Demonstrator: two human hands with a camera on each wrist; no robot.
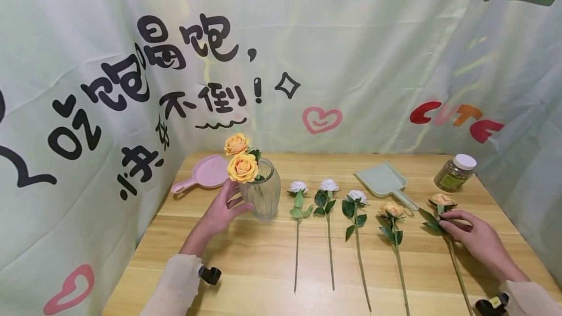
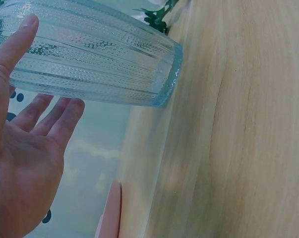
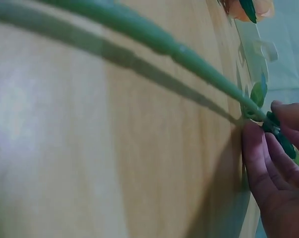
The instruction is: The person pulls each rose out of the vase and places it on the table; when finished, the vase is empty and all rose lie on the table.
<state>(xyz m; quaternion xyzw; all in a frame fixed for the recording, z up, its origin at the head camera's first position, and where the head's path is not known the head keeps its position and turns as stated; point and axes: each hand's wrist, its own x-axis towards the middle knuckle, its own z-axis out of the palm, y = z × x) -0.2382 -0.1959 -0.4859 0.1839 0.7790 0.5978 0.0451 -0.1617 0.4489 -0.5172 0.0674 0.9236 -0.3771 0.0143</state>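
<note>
My left hand (image 1: 225,209) is at the left side of a clear ribbed glass vase (image 1: 265,194). The thumb overlaps the glass, and the loosely extended fingers reach its side, as the left wrist view also shows. Two yellow-orange artificial roses (image 1: 243,167) stand in the vase, blooms leaning over its left rim. At the right, my right hand (image 1: 476,238) pinches the rightmost peach rose (image 1: 443,201) just below the bloom, among its leaves. In the right wrist view its green stem (image 3: 189,58) runs away from the fingertips, low over the table.
Three white roses (image 1: 328,185) and another peach rose (image 1: 392,209) lie in a row on the wooden table (image 1: 246,277). Behind are a pink dustpan (image 1: 210,172), a grey-green dustpan (image 1: 382,179) and a white-lidded jar (image 1: 455,173). A printed curtain (image 1: 373,62) encloses the table's back and sides.
</note>
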